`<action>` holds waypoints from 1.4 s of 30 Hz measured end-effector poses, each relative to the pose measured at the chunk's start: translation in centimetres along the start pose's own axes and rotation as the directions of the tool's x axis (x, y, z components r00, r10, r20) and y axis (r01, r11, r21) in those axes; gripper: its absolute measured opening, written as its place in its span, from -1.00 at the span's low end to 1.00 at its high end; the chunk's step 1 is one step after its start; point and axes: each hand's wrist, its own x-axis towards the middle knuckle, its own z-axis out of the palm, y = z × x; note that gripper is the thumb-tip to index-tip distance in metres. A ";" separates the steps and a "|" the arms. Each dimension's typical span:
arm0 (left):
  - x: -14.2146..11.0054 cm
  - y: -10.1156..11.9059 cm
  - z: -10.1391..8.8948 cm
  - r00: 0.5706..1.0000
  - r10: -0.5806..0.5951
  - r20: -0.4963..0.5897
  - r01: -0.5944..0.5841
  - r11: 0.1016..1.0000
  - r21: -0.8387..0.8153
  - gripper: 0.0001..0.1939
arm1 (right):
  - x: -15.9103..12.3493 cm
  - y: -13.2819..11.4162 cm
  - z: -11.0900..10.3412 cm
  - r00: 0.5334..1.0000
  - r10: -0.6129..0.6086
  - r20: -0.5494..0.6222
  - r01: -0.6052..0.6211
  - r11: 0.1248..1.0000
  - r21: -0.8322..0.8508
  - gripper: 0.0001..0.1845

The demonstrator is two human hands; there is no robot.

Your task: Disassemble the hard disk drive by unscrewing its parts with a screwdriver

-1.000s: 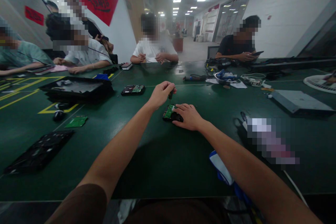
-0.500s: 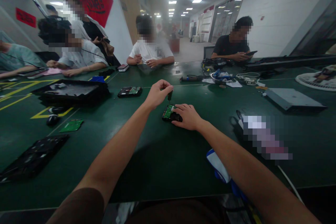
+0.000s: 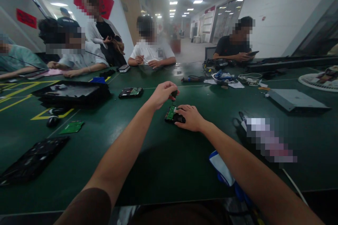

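Near the middle of the table lies a hard drive (image 3: 171, 114), its green circuit board facing up. My right hand (image 3: 192, 118) grips its right side, with the thumb along the near edge and the fingers across the top. Pinched in the closed fingers of my left hand (image 3: 164, 95) is a screwdriver (image 3: 174, 94) with a dark handle. It stands almost upright, and its thin shaft points down to the far part of the board. Whether the tip touches a screw is too small to tell.
Another hard drive (image 3: 131, 92) lies farther off to the left, near a black tray (image 3: 71, 91). A loose green circuit board (image 3: 72, 127) and a black panel (image 3: 34, 158) are at left. A grey metal box (image 3: 298, 99) and blue-white gloves (image 3: 221, 168) are at right. Several people sit opposite.
My left hand and the screwdriver have shifted slightly right, toward the board's far right part. My right hand stays on the hard drive. A standing person at the back left has moved right.
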 end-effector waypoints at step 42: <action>-0.6 -0.2 -1.1 0.987 -0.150 -0.057 0.136 0.971 -0.197 -0.78 | 0.3 0.2 -0.1 1.000 -0.010 0.019 0.010 1.000 0.006 -0.35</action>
